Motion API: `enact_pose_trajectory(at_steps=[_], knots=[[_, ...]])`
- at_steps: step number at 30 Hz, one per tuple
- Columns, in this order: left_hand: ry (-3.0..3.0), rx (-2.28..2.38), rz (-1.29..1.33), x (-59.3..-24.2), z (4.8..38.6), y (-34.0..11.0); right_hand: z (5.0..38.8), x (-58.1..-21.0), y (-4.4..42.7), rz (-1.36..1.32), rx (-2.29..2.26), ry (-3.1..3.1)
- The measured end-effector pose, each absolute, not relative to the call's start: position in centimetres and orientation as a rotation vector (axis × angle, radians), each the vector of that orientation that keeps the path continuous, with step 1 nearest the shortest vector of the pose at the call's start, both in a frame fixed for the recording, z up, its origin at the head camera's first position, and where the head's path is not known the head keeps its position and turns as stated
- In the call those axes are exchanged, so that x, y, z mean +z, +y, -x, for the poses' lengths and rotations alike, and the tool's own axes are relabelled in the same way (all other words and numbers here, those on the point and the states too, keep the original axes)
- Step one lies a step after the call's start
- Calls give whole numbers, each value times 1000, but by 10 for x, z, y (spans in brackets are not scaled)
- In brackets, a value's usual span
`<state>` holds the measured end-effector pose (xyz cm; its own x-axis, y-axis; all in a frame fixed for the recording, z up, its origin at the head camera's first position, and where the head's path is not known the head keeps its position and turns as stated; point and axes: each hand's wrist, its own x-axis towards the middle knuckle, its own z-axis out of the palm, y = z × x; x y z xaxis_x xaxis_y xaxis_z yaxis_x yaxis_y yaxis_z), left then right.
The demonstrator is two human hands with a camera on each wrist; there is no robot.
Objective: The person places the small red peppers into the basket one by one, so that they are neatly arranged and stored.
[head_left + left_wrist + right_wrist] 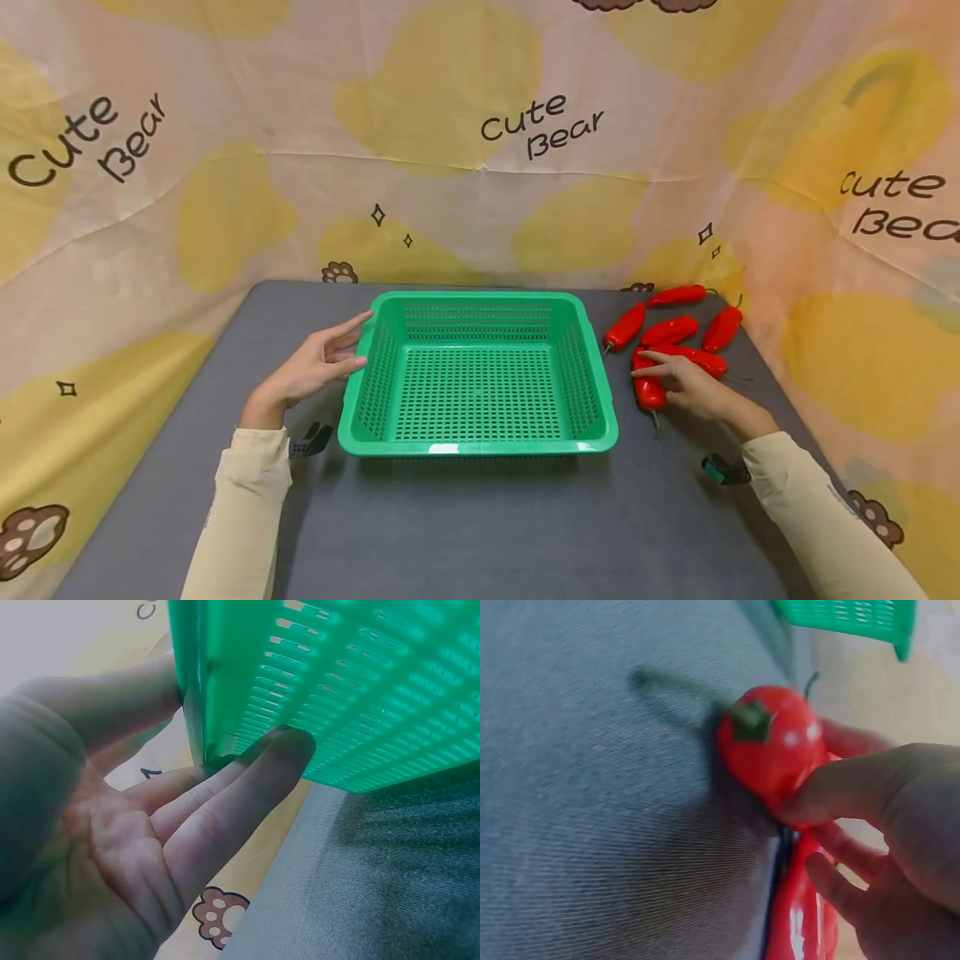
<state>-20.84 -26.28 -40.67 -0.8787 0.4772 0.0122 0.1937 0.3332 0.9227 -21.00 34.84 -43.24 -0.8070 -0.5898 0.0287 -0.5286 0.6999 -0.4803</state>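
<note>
A green plastic basket (480,447) with slotted walls stands at the middle of the table. My left hand (311,362) is at its left side, the fairly straight fingers touching the rim; in the left wrist view the fingertips (292,750) reach under the rim against the slotted wall. To the right of the basket, my right hand (697,390) pinches a red chili pepper (649,396) between thumb and fingers. That pepper's green stem (679,684) points away from the palm in the right wrist view. Another red pepper (795,926) lies beneath the fingers there.
Several more red peppers (670,331) lie behind and beside my right hand, near the table's back right corner. The grey tabletop (480,525) extends in front of the basket. Printed cloth (450,200) hangs around the back and sides.
</note>
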Motion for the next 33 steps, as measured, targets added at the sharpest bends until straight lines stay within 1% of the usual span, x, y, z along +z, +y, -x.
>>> enact_pose_trajectory(at_steps=[5,9,15,21,28,33], knots=[[2349,1549,-596,-408,209,-263,207,-438,343,885,-630,2865],[2346,1547,-590,-408,209,-263,204,-442,341,834,-647,2892],[2325,1567,-597,-409,210,-263,204,-448,340,845,-689,2942],[2305,1583,-598,-412,212,-264,205,-450,341,841,-777,2935],[2344,1560,-599,-413,211,-266,211,-449,343,935,-952,2902],[2347,1550,-578,-412,211,-266,214,-445,348,847,-1102,2830]])
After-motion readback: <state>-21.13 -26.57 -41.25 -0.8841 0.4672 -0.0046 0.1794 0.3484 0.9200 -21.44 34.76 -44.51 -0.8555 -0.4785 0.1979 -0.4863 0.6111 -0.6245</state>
